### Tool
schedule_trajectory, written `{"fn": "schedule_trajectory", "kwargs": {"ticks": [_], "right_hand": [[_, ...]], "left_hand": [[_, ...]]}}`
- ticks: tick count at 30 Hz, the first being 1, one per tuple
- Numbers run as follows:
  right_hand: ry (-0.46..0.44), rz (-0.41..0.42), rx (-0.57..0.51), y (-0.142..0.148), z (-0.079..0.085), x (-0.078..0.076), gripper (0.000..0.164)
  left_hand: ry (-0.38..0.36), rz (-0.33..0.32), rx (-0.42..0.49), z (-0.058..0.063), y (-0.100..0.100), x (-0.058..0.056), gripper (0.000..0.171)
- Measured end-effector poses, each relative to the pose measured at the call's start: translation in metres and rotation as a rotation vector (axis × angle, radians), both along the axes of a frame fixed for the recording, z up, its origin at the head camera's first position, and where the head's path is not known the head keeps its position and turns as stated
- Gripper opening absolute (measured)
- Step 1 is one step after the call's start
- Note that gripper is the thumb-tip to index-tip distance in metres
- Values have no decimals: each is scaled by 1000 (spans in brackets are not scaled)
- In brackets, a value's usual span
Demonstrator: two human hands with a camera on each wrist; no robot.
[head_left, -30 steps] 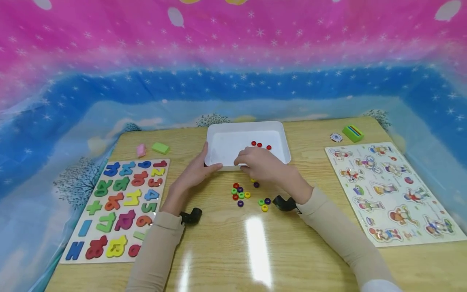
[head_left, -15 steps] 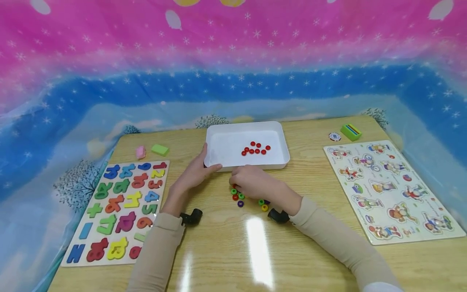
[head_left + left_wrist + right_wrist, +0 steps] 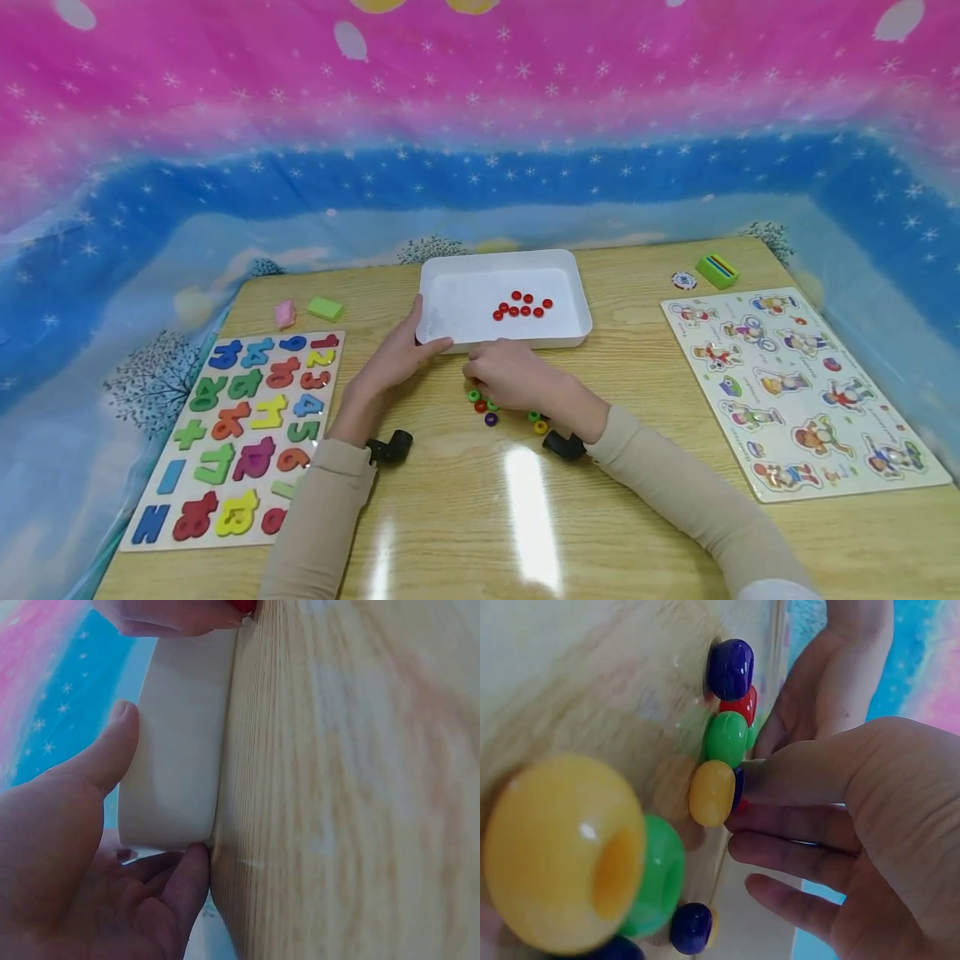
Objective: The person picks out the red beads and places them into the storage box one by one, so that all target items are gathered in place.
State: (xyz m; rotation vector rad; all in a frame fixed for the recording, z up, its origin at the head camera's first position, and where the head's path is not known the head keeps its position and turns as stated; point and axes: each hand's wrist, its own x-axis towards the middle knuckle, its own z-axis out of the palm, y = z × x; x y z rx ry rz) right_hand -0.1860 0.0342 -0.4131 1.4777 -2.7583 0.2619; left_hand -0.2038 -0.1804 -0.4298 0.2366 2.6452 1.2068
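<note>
My left hand (image 3: pixel 396 354) holds the left front corner of a shallow white tray (image 3: pixel 457 300), thumb at the rim and fingers against the end wall. Several red ring beads (image 3: pixel 526 311) lie inside the tray. Just in front of it, my right hand (image 3: pixel 513 375) reaches down into a loose group of beads on the table. Thumb and forefinger pinch a red bead (image 3: pixel 742 806), mostly hidden behind the thumb. Around it are a green bead (image 3: pixel 726 739), a yellow bead (image 3: pixel 712 793) and a purple bead (image 3: pixel 491 419). The hand covers part of the group.
A number puzzle board (image 3: pixel 236 442) lies to the left, with a pink piece (image 3: pixel 285 314) and a green block (image 3: pixel 325 308) behind it. To the right are a picture puzzle board (image 3: pixel 795 400), a poker chip (image 3: pixel 684 281) and a green box-like block (image 3: pixel 717 271).
My right hand has come back from over the tray to the beads on the table. More red beads now show in the tray. My left hand stays at the tray corner.
</note>
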Motion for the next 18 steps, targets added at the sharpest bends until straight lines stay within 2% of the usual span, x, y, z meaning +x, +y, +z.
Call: {"fn": "schedule_trajectory", "kwargs": {"ticks": [6,11,18], "right_hand": [[4,-40,-56,11,19,-6,6],[8,-135,-112,27,32,-24,12],[-117,-320,-135,41,18,-59,17]], "left_hand": [[-11,14,4,0,0,0,96],[-14,18,2,0,0,0,98],[-17,14,1,0,0,-1,98]]}}
